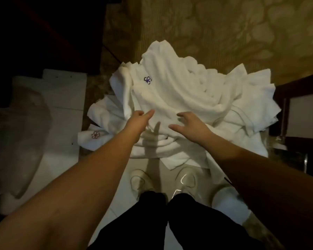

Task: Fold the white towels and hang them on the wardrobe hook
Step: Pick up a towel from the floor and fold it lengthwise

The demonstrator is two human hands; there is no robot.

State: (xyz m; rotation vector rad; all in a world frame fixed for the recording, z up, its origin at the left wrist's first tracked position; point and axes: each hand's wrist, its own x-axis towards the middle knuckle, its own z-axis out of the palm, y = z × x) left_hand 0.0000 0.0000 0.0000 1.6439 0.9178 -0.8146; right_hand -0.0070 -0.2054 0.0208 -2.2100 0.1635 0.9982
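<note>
— Looking down from the head camera, I see a loose heap of white towels [184, 105] piled on the floor ahead of the person's feet, half on pale tile and half on the patterned carpet [224, 33]. Nothing is folded yet, and no wardrobe hook shows anywhere.

— And the hands?

— Both reach toward the near side of the heap. The left hand [140, 117] has its thumb stretched forward over the cloth; its other fingers are hidden behind it, so I cannot tell whether they pinch anything. The right hand [185, 122] is spread, fingers relaxed and apart, hovering at or just touching the top towel, holding nothing.

— What could go wrong from here?

— My guess is that the layers are the trouble. The towels overlap and drape into each other, so a grab at the near edge may lift two at once, or drag the heap toward the shoes [163, 181]. A corner could also trail on the floor while it is being pulled free. The dim light makes edges hard to pick out.

— Any way to tell the towels apart?

— One carries a purple flower mark [148, 80] near the top; another, at the left fringe, shows a pink flower mark [95, 134].

— Containers?

— None that I can make out. The towels lie in no basket or bin. A pale board [65, 98] lies to the left, and dark furniture [300, 109] stands at the right, its contents unseen.
</note>
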